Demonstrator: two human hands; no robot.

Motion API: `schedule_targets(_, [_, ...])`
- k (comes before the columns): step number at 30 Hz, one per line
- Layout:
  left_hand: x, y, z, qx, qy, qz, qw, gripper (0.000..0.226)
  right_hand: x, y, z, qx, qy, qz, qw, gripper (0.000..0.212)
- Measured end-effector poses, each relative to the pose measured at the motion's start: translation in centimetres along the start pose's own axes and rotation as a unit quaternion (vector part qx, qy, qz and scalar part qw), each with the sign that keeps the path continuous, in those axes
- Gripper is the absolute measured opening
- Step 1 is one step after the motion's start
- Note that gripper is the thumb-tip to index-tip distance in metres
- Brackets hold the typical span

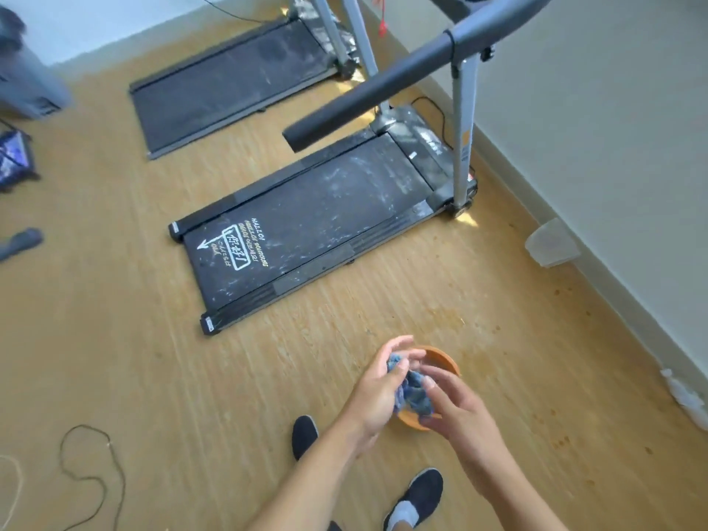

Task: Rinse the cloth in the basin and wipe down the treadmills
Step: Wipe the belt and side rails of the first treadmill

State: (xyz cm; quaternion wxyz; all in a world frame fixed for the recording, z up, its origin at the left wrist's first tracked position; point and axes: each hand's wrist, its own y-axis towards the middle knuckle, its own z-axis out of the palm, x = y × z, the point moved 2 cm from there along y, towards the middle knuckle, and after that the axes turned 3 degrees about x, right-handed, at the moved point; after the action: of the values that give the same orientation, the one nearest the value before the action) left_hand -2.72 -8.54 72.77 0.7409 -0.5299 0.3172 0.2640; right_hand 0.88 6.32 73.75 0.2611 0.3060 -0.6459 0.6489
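- Wood floor [115, 339] all around, wall running off to my right.
- Near treadmill [306, 231], belt streaked with dust, lies ahead and to the left of my hands, its long axis running near-left to far-right.
- Far treadmill [230, 82] sits beyond it, well apart from me.
- Basin [440, 356] is on the floor, right under my hands.
- Cloth [412, 392] is bunched up over the basin, between both hands.
- Left hand [379, 381] is curled round its upper end; it's the one nearer the belt, I reckon.
- Right hand [456, 408] pinches the lower end.
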Motion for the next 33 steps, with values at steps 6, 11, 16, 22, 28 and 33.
schedule_targets(6, [-8.1, -5.0, -15.9, -0.031, 0.138, 0.031, 0.989, 0.050, 11.2, 4.0, 12.3, 0.037, -0.180, -0.090, 0.979, 0.010])
schedule_targets(11, [-17.7, -2.8, -30.4, -0.072, 0.275, 0.087, 0.955, 0.047, 22.9, 11.1, 21.9, -0.012, -0.240, -0.176, 0.955, 0.009])
schedule_targets(16, [-31.4, 0.6, -38.1, -0.116, 0.313, 0.194, 0.922, 0.002, 34.0, 15.3, 28.5, -0.124, -0.208, -0.262, 0.934, 0.015])
schedule_targets(22, [-45.5, 7.5, -42.2, -0.098, 0.457, 0.257, 0.846, 0.009, 44.2, 19.7, 29.8, -0.182, -0.219, -0.293, 0.913, 0.017])
schedule_targets(28, [-54.8, 15.9, -41.2, -0.011, 0.509, 0.245, 0.825, 0.020, 51.9, 26.6, 27.1, -0.220, -0.186, -0.318, 0.903, 0.013])
schedule_targets(33, [-59.5, 25.5, -39.8, 0.064, 0.444, 0.191, 0.873, 0.037, 59.4, 34.6, 24.0, -0.212, -0.157, -0.334, 0.905, 0.011])
